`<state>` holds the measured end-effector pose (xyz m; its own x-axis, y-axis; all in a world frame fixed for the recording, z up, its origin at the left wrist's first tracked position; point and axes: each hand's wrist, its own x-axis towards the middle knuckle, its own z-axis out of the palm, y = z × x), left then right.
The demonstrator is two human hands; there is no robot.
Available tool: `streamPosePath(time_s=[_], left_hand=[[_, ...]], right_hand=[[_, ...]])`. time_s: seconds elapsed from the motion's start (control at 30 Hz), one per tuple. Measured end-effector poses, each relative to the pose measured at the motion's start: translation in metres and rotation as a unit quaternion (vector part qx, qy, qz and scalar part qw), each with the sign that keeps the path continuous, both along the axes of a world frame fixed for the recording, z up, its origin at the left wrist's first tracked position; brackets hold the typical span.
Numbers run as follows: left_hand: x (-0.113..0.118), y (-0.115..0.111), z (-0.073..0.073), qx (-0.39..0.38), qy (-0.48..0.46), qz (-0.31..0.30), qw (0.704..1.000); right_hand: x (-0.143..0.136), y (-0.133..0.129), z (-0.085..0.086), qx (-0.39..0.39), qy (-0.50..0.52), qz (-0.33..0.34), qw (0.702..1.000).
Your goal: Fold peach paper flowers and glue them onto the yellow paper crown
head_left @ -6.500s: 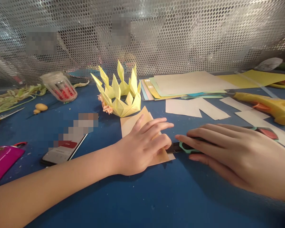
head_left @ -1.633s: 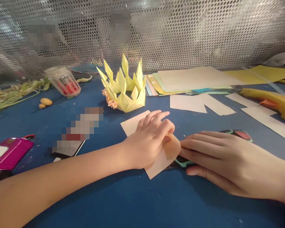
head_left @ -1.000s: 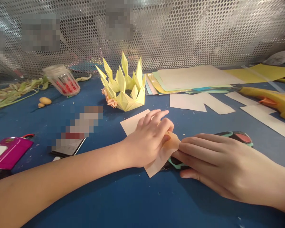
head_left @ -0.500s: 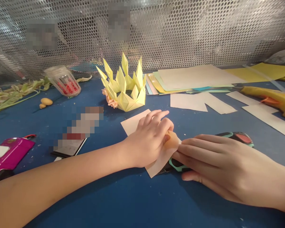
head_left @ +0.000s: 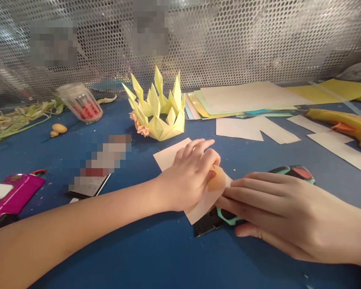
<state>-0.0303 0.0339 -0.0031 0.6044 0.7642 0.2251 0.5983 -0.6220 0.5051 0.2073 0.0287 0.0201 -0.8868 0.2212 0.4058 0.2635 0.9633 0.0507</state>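
Observation:
My left hand (head_left: 194, 174) is closed on a pale pink sheet of paper (head_left: 167, 154) lying on the blue table. The paper's near corner is curled over, and light glows orange through it beside my thumb. My right hand (head_left: 276, 212) has its fingers stretched out, with the fingertips at the paper's right edge. Under that hand are teal-and-black scissors (head_left: 228, 218), largely covered, and a flat black piece (head_left: 206, 224) that I cannot identify. A black, teal and red object (head_left: 301, 172) shows just beyond my right knuckles.
Behind stands a yellow folded-paper crown (head_left: 159, 116). Coloured paper sheets (head_left: 246, 96) and cut strips (head_left: 240, 128) lie behind right, near a yellow glue gun (head_left: 339, 120). At left are a magenta glue gun (head_left: 21, 194), a phone (head_left: 90, 188) and a jar (head_left: 82, 104). Perforated metal (head_left: 243, 44) backs the table.
My right hand has shifted slightly to the right and toward me, with the scissors. More of the black piece shows below the paper. My left hand has stayed put on the paper.

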Motion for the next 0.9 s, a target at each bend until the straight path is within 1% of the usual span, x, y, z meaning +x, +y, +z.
streamPosePath(time_s=[0.07,0.1,0.17,0.23,0.27,0.33,0.4,0.5,0.53,0.6,0.67,0.77,0.83,0.9], left_hand=[[0.0,0.001,-0.001,0.007,-0.02,-0.003,1.0],[-0.001,0.001,-0.002,0.011,-0.028,-0.006,1.0],[-0.001,0.003,-0.002,0.018,-0.043,-0.009,0.999],[-0.003,0.005,-0.002,0.028,-0.062,-0.006,0.998],[-0.003,0.006,-0.002,0.035,-0.074,-0.003,0.997],[-0.005,0.008,-0.001,0.054,-0.102,0.002,0.993],[-0.006,0.008,0.001,0.078,-0.132,0.012,0.988],[-0.006,0.005,0.004,0.117,-0.169,0.032,0.978],[-0.006,0.004,0.004,0.129,-0.176,0.036,0.975],[-0.005,0.001,0.005,0.153,-0.184,0.041,0.97],[-0.004,0.0,0.003,0.169,-0.192,0.048,0.966],[-0.003,0.001,0.002,0.172,-0.208,0.074,0.96],[-0.005,0.003,0.004,0.156,-0.211,0.096,0.96],[-0.008,0.006,0.012,0.124,-0.205,0.107,0.965]], right_hand=[[0.006,0.008,0.005,0.027,-0.03,0.046,0.998],[0.011,0.013,0.007,0.037,-0.04,0.051,0.997],[0.026,0.027,0.011,0.054,-0.042,0.047,0.997],[0.044,0.043,0.012,0.086,-0.038,0.028,0.995],[0.053,0.051,0.012,0.09,-0.044,0.0,0.995],[0.069,0.065,0.01,0.091,-0.041,-0.079,0.992],[0.079,0.075,0.006,0.104,-0.034,-0.147,0.983],[0.083,0.086,0.0,0.133,-0.023,-0.26,0.956],[0.083,0.089,-0.003,0.139,-0.024,-0.287,0.947],[0.081,0.094,-0.007,0.143,-0.033,-0.315,0.938],[0.079,0.097,-0.01,0.146,-0.034,-0.319,0.936],[0.072,0.094,-0.009,0.165,0.001,-0.307,0.937],[0.066,0.085,-0.005,0.185,0.039,-0.277,0.942],[0.061,0.071,-0.001,0.203,0.071,-0.228,0.95]])
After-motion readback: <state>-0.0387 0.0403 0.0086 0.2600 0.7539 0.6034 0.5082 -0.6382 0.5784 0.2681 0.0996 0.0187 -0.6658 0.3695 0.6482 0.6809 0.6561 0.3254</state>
